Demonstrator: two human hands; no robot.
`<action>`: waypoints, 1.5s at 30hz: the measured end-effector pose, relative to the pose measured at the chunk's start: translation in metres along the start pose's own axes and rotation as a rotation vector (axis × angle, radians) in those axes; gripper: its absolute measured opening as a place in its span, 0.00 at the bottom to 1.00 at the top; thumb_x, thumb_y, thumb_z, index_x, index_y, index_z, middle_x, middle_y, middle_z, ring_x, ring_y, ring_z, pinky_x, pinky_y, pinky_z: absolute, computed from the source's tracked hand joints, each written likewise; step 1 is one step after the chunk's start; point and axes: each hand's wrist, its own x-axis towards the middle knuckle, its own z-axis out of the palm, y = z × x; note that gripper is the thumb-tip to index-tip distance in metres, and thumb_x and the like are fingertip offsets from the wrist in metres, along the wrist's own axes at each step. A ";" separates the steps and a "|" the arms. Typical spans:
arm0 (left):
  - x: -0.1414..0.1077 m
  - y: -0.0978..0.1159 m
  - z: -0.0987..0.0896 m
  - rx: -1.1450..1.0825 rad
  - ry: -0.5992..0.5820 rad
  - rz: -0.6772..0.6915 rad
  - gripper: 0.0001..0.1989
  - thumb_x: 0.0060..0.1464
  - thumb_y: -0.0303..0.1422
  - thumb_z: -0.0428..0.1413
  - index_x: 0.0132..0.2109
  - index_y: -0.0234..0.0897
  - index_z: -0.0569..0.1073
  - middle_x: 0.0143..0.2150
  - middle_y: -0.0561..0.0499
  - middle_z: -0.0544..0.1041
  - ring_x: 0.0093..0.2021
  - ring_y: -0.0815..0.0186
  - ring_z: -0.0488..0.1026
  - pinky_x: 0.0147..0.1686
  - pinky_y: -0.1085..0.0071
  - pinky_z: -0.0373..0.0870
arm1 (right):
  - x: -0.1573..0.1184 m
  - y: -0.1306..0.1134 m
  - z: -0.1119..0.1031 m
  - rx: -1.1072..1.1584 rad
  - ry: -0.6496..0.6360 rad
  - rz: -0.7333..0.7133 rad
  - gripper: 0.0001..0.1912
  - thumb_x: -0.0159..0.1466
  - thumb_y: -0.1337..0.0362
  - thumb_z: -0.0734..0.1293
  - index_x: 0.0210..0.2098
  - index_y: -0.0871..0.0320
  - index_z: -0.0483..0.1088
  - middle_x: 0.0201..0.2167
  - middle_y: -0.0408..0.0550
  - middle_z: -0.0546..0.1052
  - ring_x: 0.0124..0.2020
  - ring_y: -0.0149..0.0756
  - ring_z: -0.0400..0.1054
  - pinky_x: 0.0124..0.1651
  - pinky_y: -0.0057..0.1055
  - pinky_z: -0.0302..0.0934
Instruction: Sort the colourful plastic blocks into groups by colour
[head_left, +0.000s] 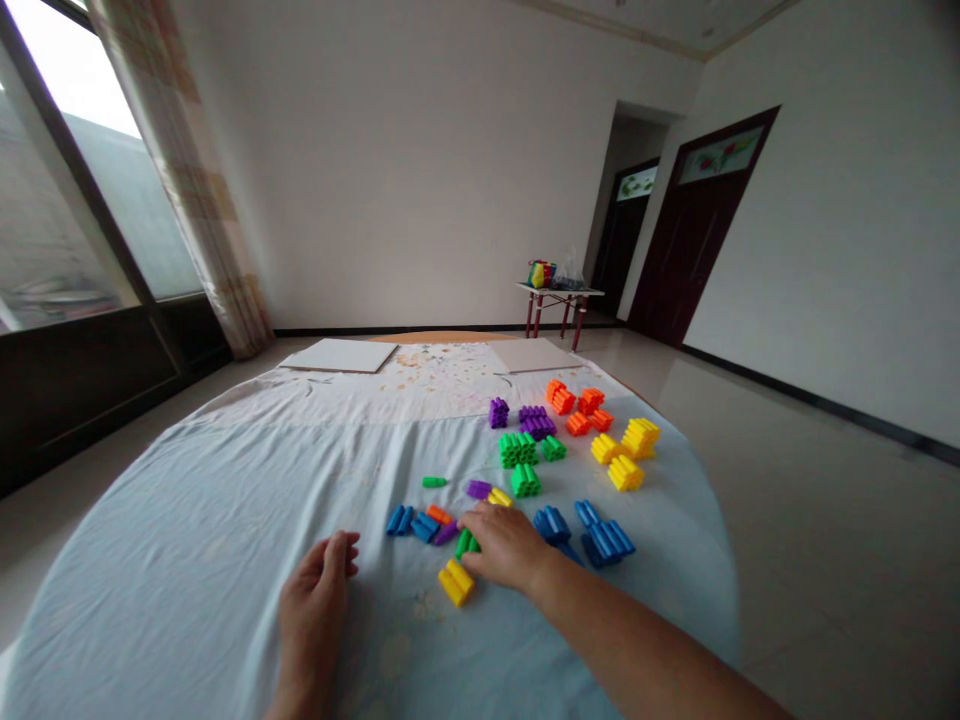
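On the cloth-covered table, my right hand (502, 545) reaches in from the right, its fingers closed around a green piece (466, 544). A yellow piece (456, 583) lies just in front of that hand. Blue pieces (425, 526), an orange piece (439, 515) and a purple piece (446, 532) lie to its left. Beyond its fingers are another purple piece (478, 489) and a small yellow one (500, 497). A single green piece (433, 482) lies apart. My left hand (319, 580) rests at the left with curled fingers; whether anything is inside is hidden.
Grouped by colour at the right are orange (590, 400), yellow (625, 472), green (517, 450), purple (537, 422) and blue pieces (607, 541). Two flat boards (341, 356) lie at the table's far side. Behind stands a small side table (559, 292) with bags.
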 end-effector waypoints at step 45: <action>-0.002 0.003 0.001 0.018 0.016 0.022 0.27 0.42 0.55 0.52 0.35 0.35 0.74 0.28 0.50 0.74 0.29 0.62 0.70 0.33 0.67 0.66 | -0.014 0.024 -0.031 -0.026 0.183 0.063 0.13 0.58 0.61 0.64 0.43 0.55 0.69 0.40 0.48 0.75 0.45 0.37 0.68 0.46 0.28 0.59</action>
